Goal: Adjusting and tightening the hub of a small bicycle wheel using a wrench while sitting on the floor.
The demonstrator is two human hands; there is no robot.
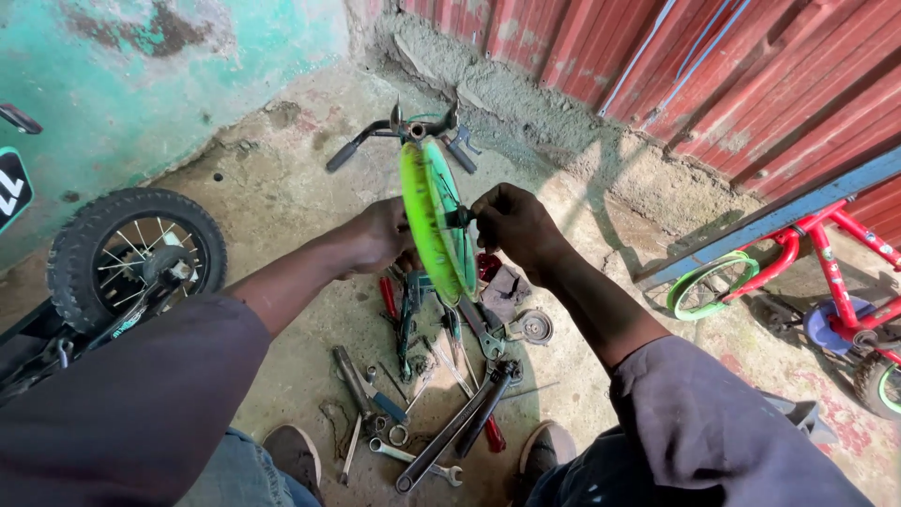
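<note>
The left hand [380,235] is closed around the left end of the axle of a small green wheel [436,221]; the wheel hides its fingers. The right hand [514,225] pinches the axle end [462,218] on the other side with curled fingertips. The wheel stands upright, edge toward the camera, between both hands. Both forearms reach forward and bend inward. Just beyond the wheel a black handlebar [399,134] lies on the concrete floor [282,188]. Under the hands lie scattered tools: wrenches [413,458], red-handled pliers [388,297] and a black bar [460,422]. Far to the right of the grip stands a red bicycle [826,282]; to the left, a black spoked wheel [136,253].
</note>
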